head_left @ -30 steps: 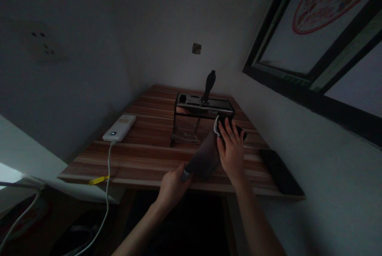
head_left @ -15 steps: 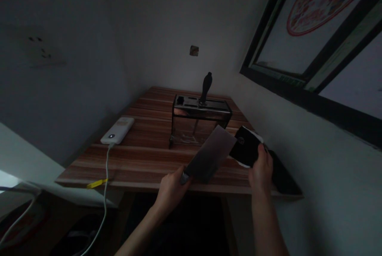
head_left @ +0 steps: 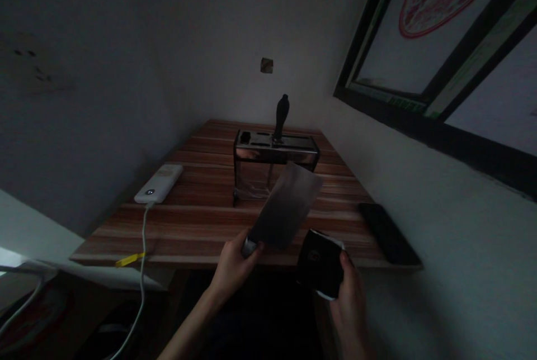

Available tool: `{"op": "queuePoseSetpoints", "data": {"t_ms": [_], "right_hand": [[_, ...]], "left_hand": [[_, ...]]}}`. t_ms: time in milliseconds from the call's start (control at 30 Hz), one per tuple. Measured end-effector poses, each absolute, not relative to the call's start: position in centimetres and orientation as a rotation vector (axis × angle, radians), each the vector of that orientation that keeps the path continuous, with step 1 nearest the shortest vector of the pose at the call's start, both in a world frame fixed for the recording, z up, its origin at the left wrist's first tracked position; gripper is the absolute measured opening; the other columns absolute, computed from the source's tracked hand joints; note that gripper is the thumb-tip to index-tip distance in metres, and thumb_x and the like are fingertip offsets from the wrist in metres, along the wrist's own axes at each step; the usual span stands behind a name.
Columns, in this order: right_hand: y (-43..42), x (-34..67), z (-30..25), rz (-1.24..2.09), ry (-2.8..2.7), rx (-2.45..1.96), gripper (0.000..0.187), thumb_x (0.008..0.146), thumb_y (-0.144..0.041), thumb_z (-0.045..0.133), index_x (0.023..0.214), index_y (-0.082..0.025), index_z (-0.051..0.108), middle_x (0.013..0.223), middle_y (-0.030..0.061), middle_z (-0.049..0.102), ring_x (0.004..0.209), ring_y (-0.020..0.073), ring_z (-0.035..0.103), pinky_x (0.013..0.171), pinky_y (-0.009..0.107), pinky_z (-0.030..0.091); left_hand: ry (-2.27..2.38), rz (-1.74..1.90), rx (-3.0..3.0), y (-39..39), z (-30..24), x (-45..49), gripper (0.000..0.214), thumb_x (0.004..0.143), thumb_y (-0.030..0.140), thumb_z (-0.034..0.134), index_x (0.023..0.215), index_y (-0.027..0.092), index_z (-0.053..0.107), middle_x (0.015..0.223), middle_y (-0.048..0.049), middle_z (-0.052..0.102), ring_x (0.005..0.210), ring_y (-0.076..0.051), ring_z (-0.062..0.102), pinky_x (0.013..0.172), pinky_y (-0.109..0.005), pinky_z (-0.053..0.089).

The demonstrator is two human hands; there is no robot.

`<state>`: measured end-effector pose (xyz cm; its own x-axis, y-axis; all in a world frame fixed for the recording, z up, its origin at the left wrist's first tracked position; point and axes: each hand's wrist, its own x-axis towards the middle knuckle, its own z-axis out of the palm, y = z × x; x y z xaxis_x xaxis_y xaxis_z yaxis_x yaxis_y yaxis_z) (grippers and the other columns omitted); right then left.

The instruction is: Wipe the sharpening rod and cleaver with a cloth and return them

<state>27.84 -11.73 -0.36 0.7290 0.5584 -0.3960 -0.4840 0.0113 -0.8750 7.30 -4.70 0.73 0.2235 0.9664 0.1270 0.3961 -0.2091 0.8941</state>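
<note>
My left hand (head_left: 234, 262) is closed round the handle of a cleaver (head_left: 287, 203), its broad blade pointing up and to the right above the table. My right hand (head_left: 350, 293) grips the right edge of a black square packet (head_left: 321, 265) with white edges and a faint round mark; its exact kind is unclear in the dim light. The packet is held in front of the table's near edge, apart from the blade. Behind the cleaver stands a clear-sided knife block (head_left: 254, 175) with a metal top, and one black-handled tool (head_left: 282, 114) stands upright in it.
On the wood-grain table (head_left: 201, 226), a white power bank (head_left: 159, 184) lies at the left with a pale cable (head_left: 143, 248) running over the edge beside a yellow tag (head_left: 130, 260). A black phone-like slab (head_left: 390, 234) lies at the right, near the wall.
My right hand has brought the black packet down and left, away from the blade and toward me. The cleaver stays in my left hand, nearly still. The view has shifted slightly.
</note>
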Motion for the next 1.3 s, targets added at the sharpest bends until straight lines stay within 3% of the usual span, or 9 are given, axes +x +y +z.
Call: {"op": "queuePoseSetpoints", "data": {"t_ms": [167,367,533,667,767,900,1133,1233,1300], "right_hand": [[-12.5,24.6,-1.6,0.923,-0.088,-1.308,0.041,0.065,-0.052,0.067,0.092,-0.022,0.066,0.092,0.0034,0.071,0.086,0.0239,0.066,0.064,0.033,0.053],[-12.3,21.5,-0.5,1.102,-0.047,-1.128,0.046,0.072,-0.056,0.059,0.104,-0.023,0.063,0.103,0.0035,0.069,0.094,0.0243,0.065,0.07,0.036,0.053],[-11.9,20.7,0.6,1.151,0.057,-1.039,0.043,0.073,-0.056,0.059,0.102,-0.025,0.064,0.104,0.001,0.069,0.1,0.0221,0.062,0.077,0.036,0.051],[-12.1,20.6,0.8,1.137,-0.003,-0.986,0.037,0.075,-0.055,0.057,0.1,-0.029,0.065,0.105,-0.0016,0.069,0.103,0.0199,0.06,0.083,0.037,0.049],[-12.5,20.3,1.1,1.127,-0.099,-0.961,0.045,0.074,-0.063,0.052,0.101,-0.028,0.064,0.102,0.0,0.069,0.101,0.0201,0.061,0.084,0.039,0.048],[-12.9,19.7,1.4,1.083,-0.251,-0.984,0.05,0.067,-0.056,0.066,0.105,-0.023,0.062,0.095,0.0034,0.07,0.092,0.022,0.063,0.08,0.038,0.049],[-12.9,20.2,-0.3,0.784,-0.374,-1.296,0.039,0.066,-0.048,0.07,0.09,-0.018,0.065,0.076,0.0027,0.066,0.079,0.0212,0.061,0.067,0.03,0.05],[-12.4,21.0,-0.7,0.782,-0.419,-1.32,0.037,0.067,-0.047,0.069,0.089,-0.018,0.066,0.079,0.0027,0.067,0.081,0.0211,0.061,0.068,0.029,0.049],[-11.9,21.5,-0.8,0.81,-0.414,-1.314,0.035,0.068,-0.046,0.069,0.088,-0.017,0.066,0.081,0.0024,0.067,0.082,0.0208,0.061,0.069,0.029,0.048]], "left_hand": [[1.264,1.036,1.78,-5.3,2.0,6.9,0.026,0.082,0.034,0.051,0.098,0.014,0.059,0.084,-0.0029,0.068,0.078,-0.017,0.061,0.067,-0.022,0.045],[1.389,1.056,2.024,-6.0,2.6,6.5,0.015,0.083,0.032,0.049,0.081,0.018,0.054,0.068,-0.0002,0.062,0.063,-0.014,0.059,0.058,-0.021,0.042],[1.454,1.038,2.301,-6.5,2.1,7.0,0.01,0.08,0.028,0.055,0.084,0.02,0.057,0.073,-0.0017,0.065,0.069,-0.018,0.06,0.063,-0.026,0.043],[1.473,0.936,2.438,-6.5,1.7,7.3,0.01,0.074,0.016,0.056,0.082,0.02,0.058,0.077,-0.0017,0.067,0.072,-0.02,0.06,0.067,-0.029,0.043],[1.522,0.825,2.451,-6.5,1.9,7.6,0.015,0.071,0.01,0.053,0.08,0.021,0.059,0.078,-0.0017,0.066,0.075,-0.021,0.06,0.069,-0.03,0.042],[1.561,0.634,2.427,-6.7,2.6,8.0,0.021,0.07,0.007,0.049,0.083,0.021,0.059,0.086,-0.0029,0.065,0.08,-0.021,0.059,0.07,-0.031,0.042],[1.443,0.391,2.32,-7.2,3.1,8.1,0.023,0.074,0.012,0.052,0.094,0.02,0.061,0.098,-0.0067,0.061,0.093,-0.022,0.058,0.078,-0.031,0.045],[1.222,0.353,2.221,-7.5,3.0,7.6,0.028,0.078,0.022,0.056,0.106,0.021,0.059,0.111,-0.0094,0.06,0.098,-0.024,0.059,0.081,-0.032,0.045],[1.086,0.364,2.126,-7.8,2.9,7.3,0.031,0.079,0.029,0.058,0.109,0.021,0.057,0.109,-0.0094,0.063,0.097,-0.026,0.06,0.081,-0.033,0.045]]}}
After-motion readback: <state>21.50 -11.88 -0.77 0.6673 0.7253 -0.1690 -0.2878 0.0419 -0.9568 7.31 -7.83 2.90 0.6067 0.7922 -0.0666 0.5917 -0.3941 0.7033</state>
